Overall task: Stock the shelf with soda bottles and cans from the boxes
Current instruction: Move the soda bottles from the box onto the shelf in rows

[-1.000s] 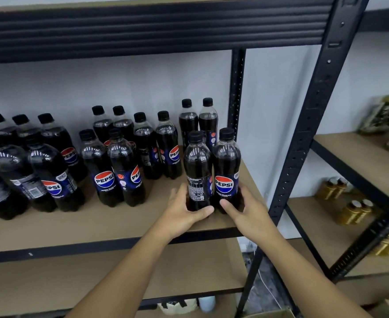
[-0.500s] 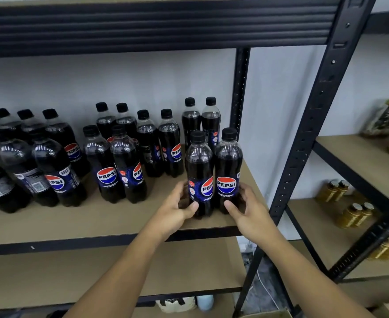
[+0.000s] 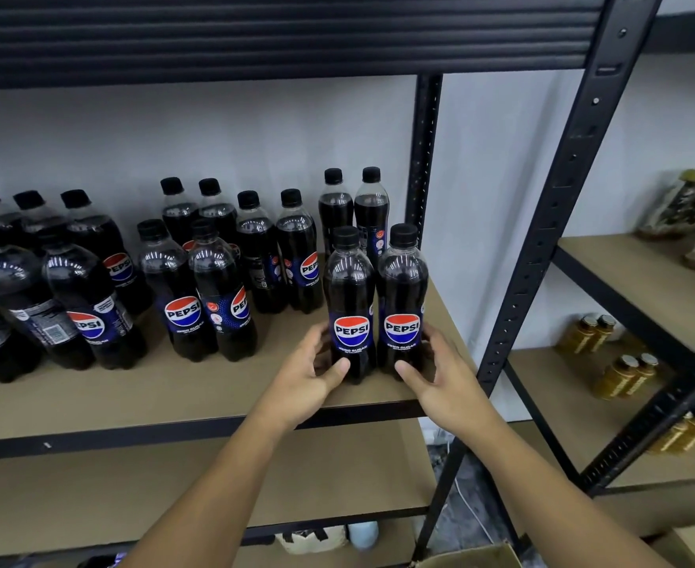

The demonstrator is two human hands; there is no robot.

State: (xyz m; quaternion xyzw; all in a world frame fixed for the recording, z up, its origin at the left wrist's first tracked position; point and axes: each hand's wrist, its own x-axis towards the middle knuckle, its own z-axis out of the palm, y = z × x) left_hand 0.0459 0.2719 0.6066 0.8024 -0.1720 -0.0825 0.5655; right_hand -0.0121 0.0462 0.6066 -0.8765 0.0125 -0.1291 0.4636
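Head view, here we go: my left grip (image 3: pixel 309 375) curls round the left bottle (image 3: pixel 350 305), my right grip (image 3: pixel 440 379) round the right bottle (image 3: pixel 402 301), thumbs across the fronts. Both stand upright and touching on the shelf (image 3: pixel 173 399), near its front right corner, labels out. Rows of bottles (image 3: pixel 182 297) are already stocked to the left. No cans in sight, and the box (image 3: pixel 473 557) below hides its contents, so I reckon more remains.

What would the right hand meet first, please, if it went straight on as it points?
The Pepsi bottle which the right hand grips; beyond it, probably the taller bottle behind, depth unclear.
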